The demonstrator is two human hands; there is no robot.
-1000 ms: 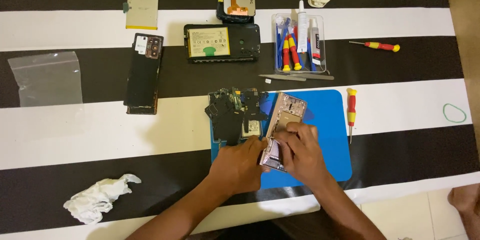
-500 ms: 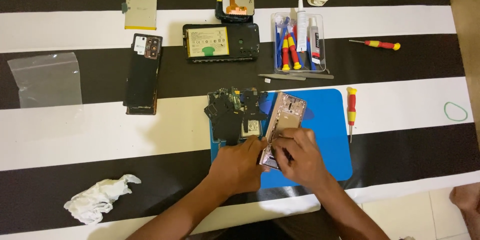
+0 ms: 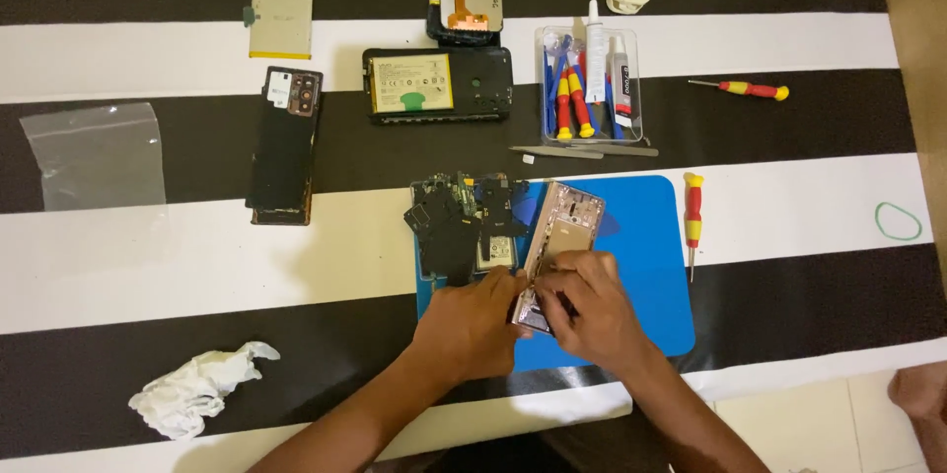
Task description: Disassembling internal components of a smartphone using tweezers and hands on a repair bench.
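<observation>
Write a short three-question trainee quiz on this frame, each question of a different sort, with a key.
1. True or false: both the left hand and the right hand are on the phone frame over the blue mat.
2. Which lies nearest the mat's right edge? A: crumpled tissue; B: red-and-yellow screwdriver; C: clear plastic bag.
3. Fill in: the green rubber band lies on a ___ stripe of the table cover.

Key: 1 true; 2 B; 3 white.
</observation>
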